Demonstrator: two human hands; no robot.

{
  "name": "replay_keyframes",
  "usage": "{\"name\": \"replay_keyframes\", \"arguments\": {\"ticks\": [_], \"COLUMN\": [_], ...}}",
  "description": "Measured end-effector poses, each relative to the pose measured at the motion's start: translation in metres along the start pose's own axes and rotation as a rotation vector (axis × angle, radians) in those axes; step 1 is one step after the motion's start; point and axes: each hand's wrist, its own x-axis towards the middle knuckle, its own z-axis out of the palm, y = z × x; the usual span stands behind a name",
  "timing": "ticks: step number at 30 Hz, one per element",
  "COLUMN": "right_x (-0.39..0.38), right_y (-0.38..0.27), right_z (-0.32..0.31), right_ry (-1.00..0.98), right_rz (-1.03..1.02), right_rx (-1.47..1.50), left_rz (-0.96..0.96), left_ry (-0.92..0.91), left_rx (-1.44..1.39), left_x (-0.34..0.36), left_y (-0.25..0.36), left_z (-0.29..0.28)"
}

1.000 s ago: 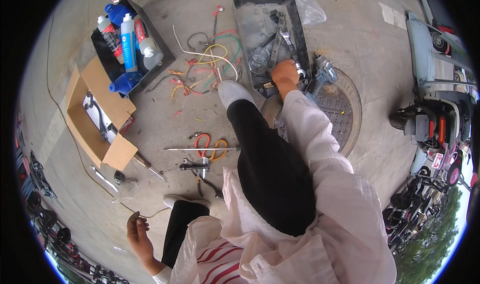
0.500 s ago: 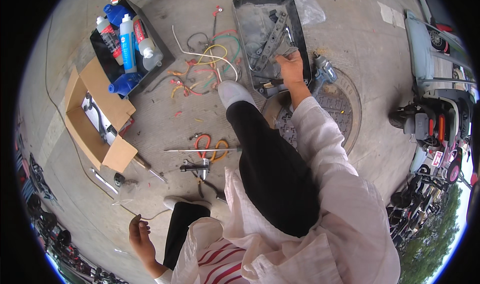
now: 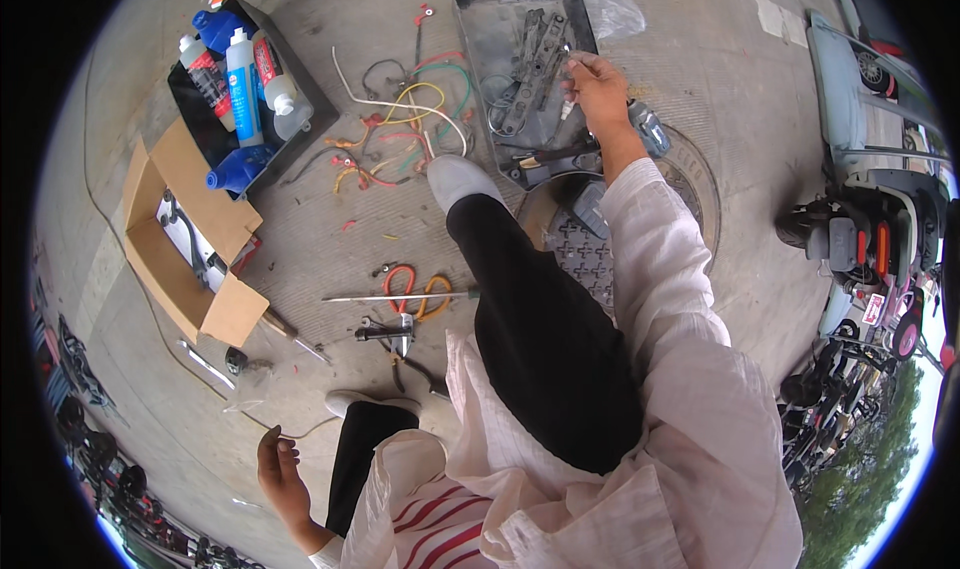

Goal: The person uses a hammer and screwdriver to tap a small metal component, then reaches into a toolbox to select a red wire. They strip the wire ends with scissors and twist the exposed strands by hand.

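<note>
The right hand [image 3: 600, 91] reaches out over a dark metal tray [image 3: 487, 24] that lies on the concrete floor [image 3: 700, 59] toward the far edge of the view; its fingers [image 3: 577, 66] are pinched together on a small pale part [image 3: 566, 59], too small to make out, held just above the tray's right side. A dark, ladder-like metal piece [image 3: 530, 54] lies inside the tray, just left of the fingers. The left hand [image 3: 280, 469] hangs low near the person's left knee, well apart from the tray, its fingers curled loosely around a thin wire [image 3: 300, 431] that trails off along the floor. Between the two hands the floor is strewn with coloured wires [image 3: 400, 129], a long thin rod [image 3: 395, 297] and a pair of orange-handled pliers [image 3: 415, 287]. At the left edge an open cardboard box [image 3: 215, 309] sits just beside a black crate [image 3: 300, 79] holding blue and white bottles [image 3: 243, 79]. A round manhole cover [image 3: 590, 259] lies under the right forearm, touching the tray's near corner, and a parked scooter [image 3: 860, 219] stands at the right edge.
</note>
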Motion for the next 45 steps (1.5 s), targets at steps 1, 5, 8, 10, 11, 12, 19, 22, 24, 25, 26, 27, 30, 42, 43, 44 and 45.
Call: {"name": "replay_keyframes", "arguments": {"ticks": [1, 5, 8, 10, 11, 12, 19, 22, 24, 25, 26, 27, 30, 42, 43, 44, 45], "right_x": [0.003, 0.0, -0.014, -0.016, -0.015, -0.015, -0.028, -0.027, -0.028, -0.028, -0.029, -0.028, -0.014, 0.0, 0.003, 0.003, 0.003], "right_y": [0.01, 0.052, 0.065, 0.068, 0.069, 0.069, 0.049, 0.057, 0.057, 0.056, 0.058, 0.059, 0.056, 0.086, 0.088, 0.079, 0.071], "right_z": [-0.007, -0.019, -0.001, 0.004, 0.002, -0.002, 0.018, 0.032, 0.037, 0.036, 0.031, 0.025, -0.006, 0.009, 0.004, 0.004, -0.002], "right_ry": [-0.007, -0.46, -0.569, -0.571, -0.42, -0.266, -0.114, -0.128, -0.135, -0.139, -0.145, -0.15, -0.103, -0.736, -0.728, -0.738, -0.736], "right_rz": [0.057, -0.085, 0.014, 0.015, 0.057, 0.099, 0.261, 0.293, 0.274, 0.218, 0.167, 0.117, 0.119, -0.166, -0.172, -0.186, -0.191], "right_rx": [-0.18, -1.104, -1.141, -1.128, -1.205, -1.276, -1.452, -1.44, -1.445, -1.402, -1.358, -1.314, -0.364, -1.471, -1.386, -1.3, -1.217], "left_rz": [0.002, 0.004, 0.016, 0.023, 0.024, 0.025, 0.026, 0.02, 0.004, 0.01, 0.014, 0.019, 0.042, 0.029, 0.029, 0.014, 0.006], "left_ry": [0.002, 0.004, -0.005, -0.01, -0.006, -0.003, -0.022, -0.032, -0.029, -0.027, -0.028, -0.027, -0.025, -0.009, -0.01, 0.0, 0.0], "left_rx": [-0.005, 0.002, 0.027, 0.026, 0.018, 0.01, 0.053, 0.055, 0.026, 0.03, 0.038, 0.045, 0.047, 0.046, 0.058, 0.069, 0.079], "left_x": [0.001, 0.001, 0.003, 0.005, 0.006, 0.007, 0.005, 0.006, 0.006, 0.005, 0.005, 0.005, 0.007, 0.007, 0.009, 0.005, 0.005], "left_y": [0.002, 0.007, 0.007, 0.007, 0.007, 0.006, 0.008, 0.014, 0.009, 0.009, 0.009, 0.01, 0.013, 0.008, 0.008, 0.005, 0.004], "left_z": [0.001, 0.004, 0.006, 0.008, 0.009, 0.009, 0.012, 0.014, 0.014, 0.013, 0.013, 0.013, 0.014, 0.015, 0.015, 0.014, 0.012]}}
